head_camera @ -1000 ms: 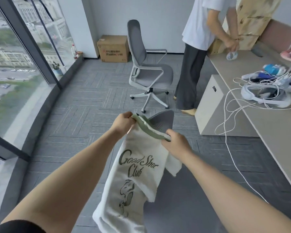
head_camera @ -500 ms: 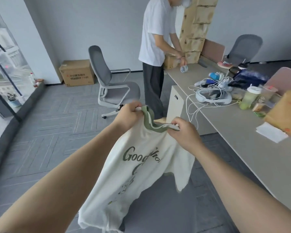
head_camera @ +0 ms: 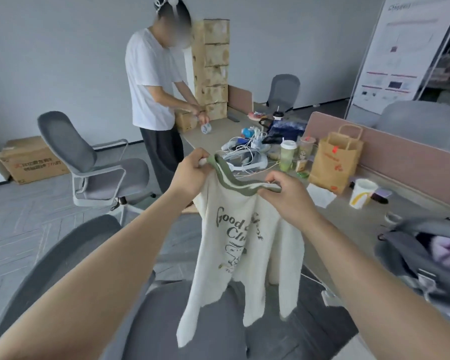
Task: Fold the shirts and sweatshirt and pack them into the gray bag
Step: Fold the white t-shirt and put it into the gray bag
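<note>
A cream shirt [head_camera: 234, 245] with a green collar and dark "Good Shot Club" print hangs in the air in front of me, front side facing me. My left hand [head_camera: 190, 172] grips its left shoulder beside the collar. My right hand [head_camera: 283, 196] pinches the collar and right shoulder. The shirt dangles above the seat of a grey chair [head_camera: 182, 320]. At the right edge, on the desk, lies the grey bag [head_camera: 411, 261], open, with a pale purple garment [head_camera: 447, 253] inside.
A long desk [head_camera: 348, 229] runs along the right, crowded with cables, a headset, cups and a brown paper bag [head_camera: 333, 159]. A person in a white T-shirt [head_camera: 151, 81] stands at its far end. Another grey office chair [head_camera: 89, 162] and a cardboard box [head_camera: 29, 159] are on the left.
My view has swung right from the window towards the desk. Both hands have kept hold of the shirt and raised it, and the grey bag has come into sight.
</note>
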The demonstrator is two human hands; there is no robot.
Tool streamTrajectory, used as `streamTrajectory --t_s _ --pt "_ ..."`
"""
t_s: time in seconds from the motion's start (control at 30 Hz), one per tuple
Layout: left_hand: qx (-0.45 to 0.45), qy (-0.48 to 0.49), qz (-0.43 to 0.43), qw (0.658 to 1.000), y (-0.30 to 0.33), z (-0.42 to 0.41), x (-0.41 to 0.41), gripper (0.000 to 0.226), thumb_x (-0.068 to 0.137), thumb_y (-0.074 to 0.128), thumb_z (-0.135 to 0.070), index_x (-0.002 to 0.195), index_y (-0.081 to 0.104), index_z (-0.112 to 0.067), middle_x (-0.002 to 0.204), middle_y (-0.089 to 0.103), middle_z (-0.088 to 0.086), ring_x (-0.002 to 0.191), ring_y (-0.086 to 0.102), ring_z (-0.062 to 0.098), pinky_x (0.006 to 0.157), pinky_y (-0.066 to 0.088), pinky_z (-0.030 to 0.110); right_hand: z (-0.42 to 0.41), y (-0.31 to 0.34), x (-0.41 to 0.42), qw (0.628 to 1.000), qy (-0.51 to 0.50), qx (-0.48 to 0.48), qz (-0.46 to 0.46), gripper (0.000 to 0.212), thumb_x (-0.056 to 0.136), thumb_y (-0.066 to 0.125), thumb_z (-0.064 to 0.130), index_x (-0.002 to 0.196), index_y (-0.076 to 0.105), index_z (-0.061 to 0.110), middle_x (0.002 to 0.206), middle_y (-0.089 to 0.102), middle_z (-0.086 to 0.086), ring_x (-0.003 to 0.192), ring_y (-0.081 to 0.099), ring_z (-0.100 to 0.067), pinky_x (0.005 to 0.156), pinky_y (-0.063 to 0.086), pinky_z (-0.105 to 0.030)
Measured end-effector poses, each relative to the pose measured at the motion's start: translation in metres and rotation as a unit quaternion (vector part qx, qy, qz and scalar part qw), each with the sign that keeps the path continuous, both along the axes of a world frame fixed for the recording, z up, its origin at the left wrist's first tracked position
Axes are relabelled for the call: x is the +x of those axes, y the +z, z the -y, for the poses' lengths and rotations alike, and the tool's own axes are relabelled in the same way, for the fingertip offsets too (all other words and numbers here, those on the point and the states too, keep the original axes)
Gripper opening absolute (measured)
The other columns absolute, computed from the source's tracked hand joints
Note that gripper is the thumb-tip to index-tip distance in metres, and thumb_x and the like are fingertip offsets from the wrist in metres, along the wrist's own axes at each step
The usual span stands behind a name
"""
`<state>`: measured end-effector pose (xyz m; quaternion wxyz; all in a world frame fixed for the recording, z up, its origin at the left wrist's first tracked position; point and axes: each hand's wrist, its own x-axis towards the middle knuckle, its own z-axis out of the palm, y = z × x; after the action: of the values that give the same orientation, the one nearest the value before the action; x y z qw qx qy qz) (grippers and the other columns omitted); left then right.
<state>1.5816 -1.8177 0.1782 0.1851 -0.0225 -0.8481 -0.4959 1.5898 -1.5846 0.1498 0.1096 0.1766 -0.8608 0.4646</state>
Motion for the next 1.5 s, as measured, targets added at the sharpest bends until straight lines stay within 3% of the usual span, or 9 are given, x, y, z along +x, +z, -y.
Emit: streamTrajectory --t_s 0.1,0.4,0.53,0.73,0.9,1.1,1.3,1.4,1.5 --pt "-0.010 0.020 0.004 1.000 -0.003 -0.048 -0.018 0.032 0.094 0.055 -0.015 0.068 0.043 -0.028 0.066 0.043 -0.006 0.063 0.037 0.013 0.057 0.029 0.028 -0.061 0.003 -0.012 0.999 -0.025 0.022 0.005 0.015 0.084 0.070 0.025 0.080 0.056 0.024 0.072 0.057 0.007 0.067 0.049 -0.009 0.059 0.034 -0.026" --pt "-0.014 -0.007 -0.024 1.000 0.013 -0.175 -0.067 0.004 0.092 0.055 -0.014 0.089 0.053 -0.012 0.068 0.046 -0.001 0.060 0.038 0.015 0.052 0.030 0.027 -0.202 0.031 -0.031 0.996 -0.090 0.029 -0.008 0.015 0.084 0.068 0.016 0.089 0.062 0.029 0.085 0.066 0.011 0.078 0.058 -0.013 0.068 0.042 -0.028" --pt "-0.037 -0.032 -0.046 0.998 0.022 -0.210 -0.093 0.007 0.093 0.056 -0.013 0.091 0.049 -0.013 0.073 0.046 -0.004 0.059 0.039 0.011 0.047 0.031 0.014 -0.243 0.032 -0.043 0.989 -0.134 0.065 0.007 0.021 0.081 0.067 0.015 0.099 0.067 0.026 0.092 0.067 0.010 0.084 0.059 -0.013 0.070 0.044 -0.027" --pt "-0.093 -0.097 0.029 0.991 -0.012 -0.242 -0.134 0.006 0.089 0.061 -0.010 0.090 0.054 -0.009 0.074 0.052 0.001 0.068 0.046 0.020 0.058 0.035 0.028 -0.276 0.003 -0.061 0.963 -0.224 0.130 0.069 0.008 0.076 0.071 0.014 0.079 0.067 0.008 0.076 0.061 0.000 0.073 0.054 -0.018 0.063 0.039 -0.031" --pt "-0.126 -0.165 0.076 0.975 -0.040 -0.259 -0.176 0.005 0.087 0.062 -0.008 0.084 0.065 -0.009 0.080 0.060 0.008 0.077 0.053 0.025 0.060 0.036 0.026 -0.293 -0.017 -0.082 0.936 -0.290 0.149 0.134 0.026 0.076 0.072 0.019 0.062 0.051 0.015 0.064 0.053 0.001 0.066 0.049 -0.019 0.055 0.033 -0.029" --pt "-0.088 -0.226 0.100 0.965 -0.054 -0.272 -0.245 0.035 0.087 0.061 -0.006 0.063 0.046 -0.026 0.066 0.049 -0.005 0.067 0.043 0.014 0.055 0.030 0.026 -0.298 -0.018 -0.119 0.937 -0.300 0.089 0.153 0.015 0.075 0.070 0.009 0.078 0.056 0.007 0.070 0.051 0.000 0.067 0.044 -0.016 0.060 0.029 -0.032" --pt "-0.110 -0.264 0.109 0.952 -0.073 -0.289 -0.292 0.011 0.087 0.062 -0.009 0.097 0.065 -0.014 0.092 0.060 -0.001 0.084 0.052 0.015 0.066 0.035 0.026 -0.303 -0.036 -0.132 0.907 -0.376 0.113 0.149 0.015 0.078 0.069 0.009 0.082 0.055 0.012 0.071 0.052 0.004 0.067 0.046 -0.015 0.058 0.034 -0.029" --pt "-0.144 -0.257 0.108 0.950 -0.088 -0.298 -0.305 0.003 0.087 0.062 -0.014 0.084 0.063 -0.013 0.089 0.061 0.005 0.080 0.052 0.020 0.062 0.034 0.028 -0.307 -0.055 -0.138 0.876 -0.421 0.160 0.173 0.008 0.084 0.063 0.012 0.090 0.058 0.013 0.076 0.056 0.000 0.075 0.053 -0.023 0.060 0.036 -0.031" --pt "-0.173 -0.244 0.122 0.946 -0.107 -0.308 -0.318 0.035 0.088 0.061 -0.019 0.058 0.043 -0.022 0.067 0.052 0.000 0.068 0.048 0.023 0.059 0.033 0.030 -0.312 -0.072 -0.147 0.848 -0.453 0.194 0.194 0.013 0.086 0.059 0.021 0.095 0.062 0.011 0.084 0.064 -0.005 0.083 0.059 -0.028 0.062 0.042 -0.032"
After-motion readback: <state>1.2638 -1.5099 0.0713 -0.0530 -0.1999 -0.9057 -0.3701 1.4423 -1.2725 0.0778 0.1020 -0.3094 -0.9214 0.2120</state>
